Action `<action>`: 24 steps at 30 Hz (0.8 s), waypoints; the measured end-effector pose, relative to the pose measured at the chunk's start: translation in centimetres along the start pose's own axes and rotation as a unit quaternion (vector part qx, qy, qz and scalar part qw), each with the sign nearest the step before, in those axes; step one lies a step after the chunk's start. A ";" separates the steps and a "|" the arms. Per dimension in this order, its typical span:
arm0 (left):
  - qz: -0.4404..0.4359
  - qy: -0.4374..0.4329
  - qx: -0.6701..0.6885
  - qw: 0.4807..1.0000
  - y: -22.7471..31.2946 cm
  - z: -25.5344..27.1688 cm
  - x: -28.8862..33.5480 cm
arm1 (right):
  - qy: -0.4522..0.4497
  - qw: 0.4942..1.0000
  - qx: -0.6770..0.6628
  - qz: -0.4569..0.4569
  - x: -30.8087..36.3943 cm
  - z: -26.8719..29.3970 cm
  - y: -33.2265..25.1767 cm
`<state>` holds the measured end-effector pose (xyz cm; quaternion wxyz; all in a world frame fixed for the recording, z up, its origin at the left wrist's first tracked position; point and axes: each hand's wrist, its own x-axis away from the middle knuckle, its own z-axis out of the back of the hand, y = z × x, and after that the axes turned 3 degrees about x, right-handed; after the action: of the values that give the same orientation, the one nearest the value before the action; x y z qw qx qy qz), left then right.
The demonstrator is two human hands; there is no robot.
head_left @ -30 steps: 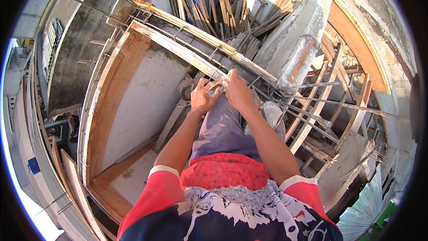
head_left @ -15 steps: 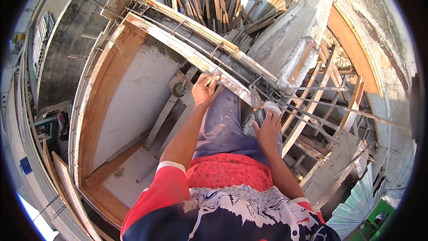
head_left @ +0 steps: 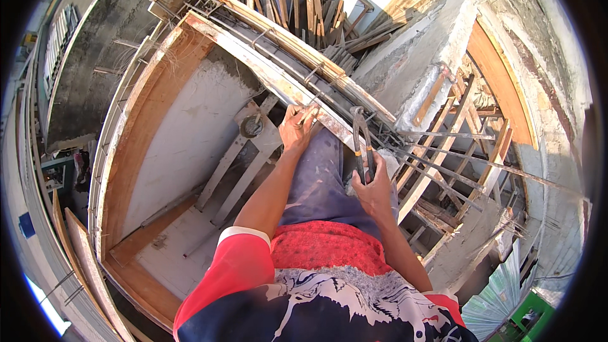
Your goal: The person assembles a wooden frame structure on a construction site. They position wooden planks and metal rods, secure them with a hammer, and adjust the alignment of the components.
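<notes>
Right hand (head_left: 375, 187) closed round the handles of the pincers (head_left: 358, 155), their head pointing far, in front of the person and right of the left hand (head_left: 299, 128)! That left one has its fingers bunched at the pale plank (head_left: 278, 83); what they pinch, can't tell. Beyond run steel rods (head_left: 310, 76); farther off, timber pieces (head_left: 309, 0) lean together.

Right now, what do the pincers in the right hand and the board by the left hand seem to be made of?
Pincers: probably steel, judging by the slim, dull grey jaws; the dark, orange-banded grips could be plastic or rubber.
Board: likely wood, given its straight edge and brown patches; the pale, blotchy coat may be dried cement or paint.
</notes>
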<state>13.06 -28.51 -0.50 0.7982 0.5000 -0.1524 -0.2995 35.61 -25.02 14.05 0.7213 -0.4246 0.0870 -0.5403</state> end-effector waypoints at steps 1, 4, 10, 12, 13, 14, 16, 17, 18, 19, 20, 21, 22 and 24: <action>0.007 -0.002 0.004 1.000 0.4 0.0 0.0 | -0.036 0.999 0.022 -0.013 -0.8 -0.1 -1.0; 0.018 0.004 -0.013 1.000 1.4 -0.3 -0.1 | -0.051 0.993 0.098 0.029 -3.0 -1.3 -1.8; -0.012 0.024 -0.001 1.000 0.6 -0.2 0.0 | -0.006 0.981 0.114 0.158 -5.7 -3.9 -3.0; -0.031 0.028 0.001 0.999 0.5 -0.3 0.1 | 0.011 0.964 0.118 0.238 -6.4 -4.8 -1.9; -0.034 0.025 -0.002 0.999 0.4 -0.4 0.1 | 0.004 0.955 0.166 0.247 -6.9 -5.0 -1.1; -0.036 0.024 -0.008 0.999 0.2 -0.4 0.0 | -0.006 0.943 0.212 0.258 -7.5 -5.2 -0.8; -0.040 0.024 -0.009 0.999 -0.2 -0.5 0.1 | -0.021 0.943 0.228 0.240 -7.6 -5.3 -0.1; -0.036 0.027 -0.006 0.999 -0.3 -0.5 0.3 | -0.033 0.957 0.197 0.211 -7.1 -5.2 -0.5; -0.033 0.030 -0.004 0.999 -0.4 -0.6 0.5 | -0.044 0.968 0.167 0.182 -6.8 -5.0 -1.0; -0.031 0.036 -0.016 0.999 -0.6 -0.7 0.6 | -0.052 0.967 0.156 0.194 -6.6 -4.9 -1.5; -0.035 0.040 -0.026 0.998 -0.6 -0.8 0.3 | -0.053 0.966 0.146 0.205 -6.4 -4.6 -2.1; -0.039 0.044 -0.036 0.998 -0.5 -0.9 0.2 | -0.055 0.966 0.135 0.215 -6.2 -4.5 -2.4; -0.032 0.037 -0.041 0.998 -0.5 -0.9 0.3 | -0.064 0.959 0.185 0.204 -6.7 -4.6 -1.9; -0.024 0.025 -0.046 0.998 -0.2 -1.0 0.2 | -0.077 0.938 0.285 0.182 -8.4 -4.7 -1.3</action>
<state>13.69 -27.99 -1.08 0.8164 0.4738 -0.1063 -0.3125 28.63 -20.34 9.24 0.9026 -0.2188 -0.0505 -0.3672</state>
